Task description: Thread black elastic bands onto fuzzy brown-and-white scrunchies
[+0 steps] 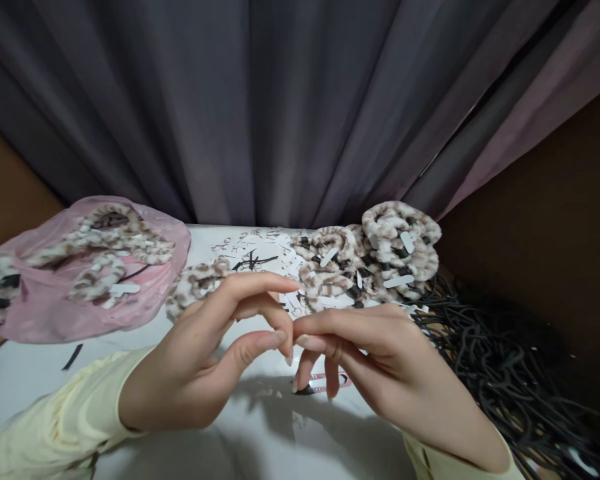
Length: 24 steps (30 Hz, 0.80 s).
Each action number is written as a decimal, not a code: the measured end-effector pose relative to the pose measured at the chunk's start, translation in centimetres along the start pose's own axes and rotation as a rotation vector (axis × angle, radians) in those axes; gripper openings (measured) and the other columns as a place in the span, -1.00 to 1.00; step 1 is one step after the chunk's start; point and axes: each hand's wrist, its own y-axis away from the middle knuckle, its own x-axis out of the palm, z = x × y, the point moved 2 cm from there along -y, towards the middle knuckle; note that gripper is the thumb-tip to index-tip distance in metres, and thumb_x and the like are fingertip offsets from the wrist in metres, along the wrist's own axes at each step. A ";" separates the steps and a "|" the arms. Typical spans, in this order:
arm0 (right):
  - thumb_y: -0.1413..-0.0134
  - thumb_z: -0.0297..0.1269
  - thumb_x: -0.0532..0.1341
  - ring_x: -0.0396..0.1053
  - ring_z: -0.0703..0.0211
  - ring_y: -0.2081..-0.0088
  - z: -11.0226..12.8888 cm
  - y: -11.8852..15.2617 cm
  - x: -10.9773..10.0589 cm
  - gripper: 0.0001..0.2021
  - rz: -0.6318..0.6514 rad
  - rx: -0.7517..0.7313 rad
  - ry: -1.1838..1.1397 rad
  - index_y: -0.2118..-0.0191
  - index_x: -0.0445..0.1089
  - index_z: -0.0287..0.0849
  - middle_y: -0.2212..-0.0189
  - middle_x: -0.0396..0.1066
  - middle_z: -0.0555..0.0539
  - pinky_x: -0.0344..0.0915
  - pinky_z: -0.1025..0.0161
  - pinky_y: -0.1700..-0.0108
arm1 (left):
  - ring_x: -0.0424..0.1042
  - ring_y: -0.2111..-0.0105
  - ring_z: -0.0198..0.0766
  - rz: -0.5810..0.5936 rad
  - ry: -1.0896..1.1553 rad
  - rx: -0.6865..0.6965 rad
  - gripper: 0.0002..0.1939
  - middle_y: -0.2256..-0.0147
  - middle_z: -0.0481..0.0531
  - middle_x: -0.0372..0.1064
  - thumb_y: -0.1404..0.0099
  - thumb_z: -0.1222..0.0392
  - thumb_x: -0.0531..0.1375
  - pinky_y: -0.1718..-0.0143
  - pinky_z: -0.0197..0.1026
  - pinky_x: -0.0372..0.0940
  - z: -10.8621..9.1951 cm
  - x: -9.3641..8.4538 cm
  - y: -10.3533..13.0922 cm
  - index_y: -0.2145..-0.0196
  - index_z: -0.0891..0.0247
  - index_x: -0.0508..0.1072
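Note:
My left hand is above the white table, its index finger stretched out and its thumb tip against a bent finger. Anything pinched there is too small to make out. Just to its right, my right hand has thumb and index finger pressed together, close to the left fingertips; what they hold is not visible. A small pink-edged metallic tool shows behind the lower fingers of my right hand, partly hidden. Whether those fingers grip it is unclear. Beyond my left hand lies a fluffy brown-and-white ring.
A pink plastic bag with fluffy rings is on the left. Fluffy rings with white tags are piled at the back right. Small clippings litter the back middle. Black cords heap at the right. A dark curtain hangs behind.

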 end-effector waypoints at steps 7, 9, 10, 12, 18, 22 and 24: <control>-0.20 -0.33 0.04 0.32 0.40 0.64 -0.4 -0.2 0.3 -0.77 0.015 0.081 -0.120 0.31 0.43 -0.23 0.57 0.45 -0.01 0.30 0.48 0.53 | 0.41 0.41 -0.38 0.014 0.026 -0.008 -0.64 0.47 -0.12 0.32 -0.29 0.37 0.01 0.23 -0.28 0.30 0.0 0.0 -0.2 -0.01 0.10 0.15; -0.20 -0.30 0.04 0.33 0.38 0.64 -0.6 -0.3 0.5 -0.76 0.018 0.105 -0.175 0.31 0.44 -0.23 0.58 0.45 -0.02 0.30 0.48 0.55 | 0.40 0.40 -0.38 0.007 0.017 -0.001 -0.64 0.47 -0.12 0.31 -0.29 0.37 0.02 0.23 -0.27 0.30 0.1 0.0 -0.2 -0.02 0.11 0.16; -0.20 -0.29 0.04 0.34 0.38 0.64 -0.6 -0.4 0.5 -0.76 0.020 0.111 -0.198 0.30 0.44 -0.23 0.58 0.44 -0.02 0.30 0.47 0.56 | 0.40 0.40 -0.37 0.005 0.013 0.005 -0.64 0.47 -0.11 0.32 -0.29 0.37 0.02 0.22 -0.27 0.30 0.1 0.0 -0.2 -0.02 0.11 0.16; -0.19 -0.27 0.05 0.36 0.35 0.62 -0.7 -0.5 0.6 -0.75 0.019 0.121 -0.228 0.30 0.45 -0.23 0.58 0.44 -0.03 0.31 0.46 0.57 | 0.40 0.38 -0.37 0.004 0.009 0.015 -0.64 0.47 -0.11 0.32 -0.29 0.37 0.03 0.22 -0.28 0.31 0.2 0.0 -0.2 -0.02 0.12 0.16; -0.19 -0.26 0.05 0.38 0.29 0.62 -0.9 -0.5 0.6 -0.74 0.021 0.148 -0.257 0.32 0.46 -0.24 0.62 0.43 -0.05 0.31 0.43 0.60 | 0.40 0.36 -0.37 0.027 -0.004 0.023 -0.62 0.45 -0.09 0.34 -0.28 0.38 0.03 0.27 -0.32 0.32 0.2 0.0 -0.1 -0.04 0.14 0.14; -0.18 -0.26 0.06 0.35 0.30 0.65 -1.0 -0.4 0.4 -0.75 0.029 0.158 -0.255 0.33 0.45 -0.24 0.62 0.45 -0.07 0.29 0.42 0.62 | 0.42 0.35 -0.35 0.048 -0.031 0.039 -0.61 0.42 -0.07 0.36 -0.27 0.38 0.03 0.27 -0.32 0.34 0.1 -0.1 -0.2 -0.04 0.14 0.12; -0.18 -0.26 0.06 0.35 0.29 0.66 -1.0 -0.4 0.3 -0.75 0.027 0.154 -0.253 0.34 0.45 -0.24 0.62 0.45 -0.08 0.29 0.41 0.62 | 0.42 0.32 -0.33 0.055 -0.055 0.047 -0.60 0.38 -0.05 0.37 -0.27 0.38 0.03 0.25 -0.31 0.35 0.1 -0.1 -0.1 -0.04 0.14 0.12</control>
